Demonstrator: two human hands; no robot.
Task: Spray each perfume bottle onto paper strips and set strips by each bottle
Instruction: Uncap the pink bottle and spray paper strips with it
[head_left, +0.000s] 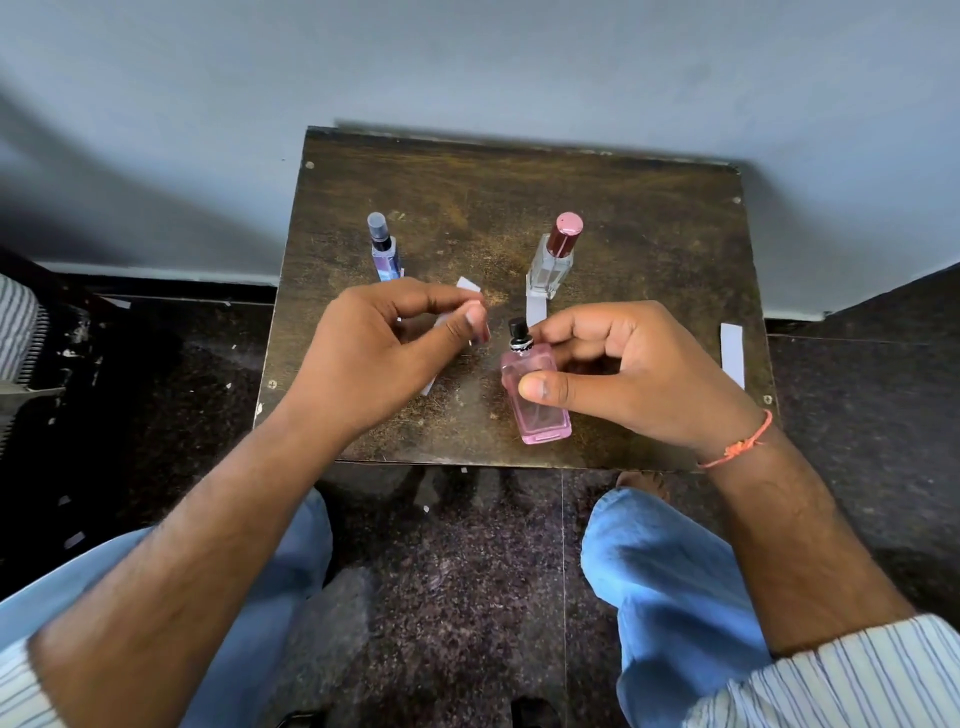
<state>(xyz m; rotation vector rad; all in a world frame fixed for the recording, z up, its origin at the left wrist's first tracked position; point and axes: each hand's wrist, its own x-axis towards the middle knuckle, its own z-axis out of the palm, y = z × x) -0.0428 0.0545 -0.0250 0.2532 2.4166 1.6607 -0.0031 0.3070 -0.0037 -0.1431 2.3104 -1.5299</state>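
Observation:
My right hand (628, 374) grips a pink perfume bottle (537, 410) with a black nozzle, held above the small brown table (649, 249). My left hand (384, 353) pinches a white paper strip (467, 286) just left of the nozzle. At the back left a blue bottle (385, 249) with a clear cap stands upright. On the back right is a clear bottle (553, 260) with a maroon cap, and a strip (536, 310) lies in front of it. One more strip (732, 353) rests near the table's right edge.
The table stands against a grey wall (467, 62). Dark speckled floor (457, 597) surrounds it, with small paper scraps on the left. My knees in blue jeans sit below the table's front edge. A striped object is at the far left.

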